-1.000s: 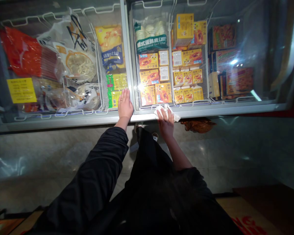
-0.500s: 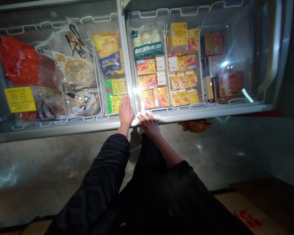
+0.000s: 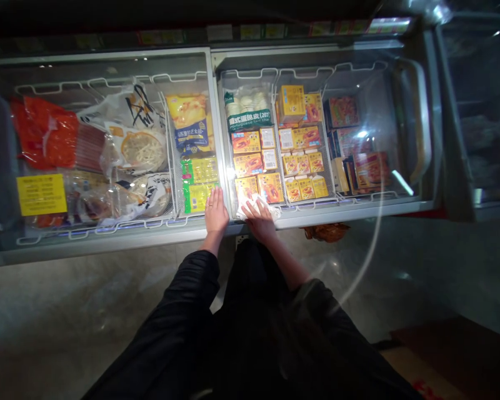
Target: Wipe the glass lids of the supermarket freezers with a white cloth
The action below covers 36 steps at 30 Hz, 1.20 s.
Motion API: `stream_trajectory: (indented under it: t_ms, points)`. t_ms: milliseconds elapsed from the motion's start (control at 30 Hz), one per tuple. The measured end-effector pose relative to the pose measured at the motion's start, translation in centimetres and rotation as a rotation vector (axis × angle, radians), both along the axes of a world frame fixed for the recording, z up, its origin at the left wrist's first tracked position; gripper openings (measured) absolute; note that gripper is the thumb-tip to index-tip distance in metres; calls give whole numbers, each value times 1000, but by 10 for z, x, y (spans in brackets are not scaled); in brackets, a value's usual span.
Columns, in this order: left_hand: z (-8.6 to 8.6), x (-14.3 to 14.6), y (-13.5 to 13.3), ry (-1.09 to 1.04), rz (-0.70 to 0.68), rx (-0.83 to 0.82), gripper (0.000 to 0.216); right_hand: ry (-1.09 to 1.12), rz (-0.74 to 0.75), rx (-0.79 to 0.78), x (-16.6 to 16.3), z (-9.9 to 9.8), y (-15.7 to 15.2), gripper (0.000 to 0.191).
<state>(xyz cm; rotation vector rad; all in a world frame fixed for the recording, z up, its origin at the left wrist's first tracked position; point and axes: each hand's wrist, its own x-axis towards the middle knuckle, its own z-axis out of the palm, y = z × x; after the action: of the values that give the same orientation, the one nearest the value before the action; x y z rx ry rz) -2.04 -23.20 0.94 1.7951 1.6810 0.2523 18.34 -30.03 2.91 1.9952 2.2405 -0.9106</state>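
My left hand (image 3: pixel 216 214) lies flat with fingers stretched out on the front of the chest freezer's glass lid (image 3: pixel 194 219), just left of the middle frame bar. A ring shows on one finger. Right of that bar, my right hand (image 3: pixel 260 220) presses a crumpled white cloth (image 3: pixel 275 211) onto the glass near the front rim. Its fingers lie over the cloth and hide part of it. Beneath the glass near my right hand are yellow boxes (image 3: pixel 270 188); green and yellow packets (image 3: pixel 199 169) lie beneath the glass by my left hand.
Wire baskets under the glass hold noodle bags (image 3: pixel 144 150), a red bag (image 3: pixel 45 136), tart shells (image 3: pixel 250 108) and dark boxes (image 3: pixel 370 169). A yellow notice (image 3: pixel 41 194) is at left. A brown object (image 3: pixel 327 232) sits below the freezer's front edge.
The camera view has shifted, showing more of the freezer's back edge. My right hand and the cloth have moved slightly away from the front rim over the glass. My left hand stays near the bar.
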Motion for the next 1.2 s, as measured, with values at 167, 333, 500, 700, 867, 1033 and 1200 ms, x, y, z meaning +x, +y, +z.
stream_trajectory:
  t_ms: [167,333,500,700,867,1033,1200]
  points:
    - [10,0,2,74,-31,-7,74,27,58,27,49,7,0,52]
    - [26,11,7,178,-41,-5,83,-49,-73,129,77,-3,28,65]
    - [24,44,27,249,-55,10,87,-54,-81,203,48,-21,63,79]
    - [22,78,88,244,-121,45,84,-13,149,188,66,-16,74,79]
    - [24,80,136,233,-168,99,78,-15,185,208,117,-9,95,86]
    - [12,75,154,204,-228,131,78,-61,38,244,100,-23,127,82]
    - [1,72,150,183,-240,124,70,-2,121,199,66,-26,122,70]
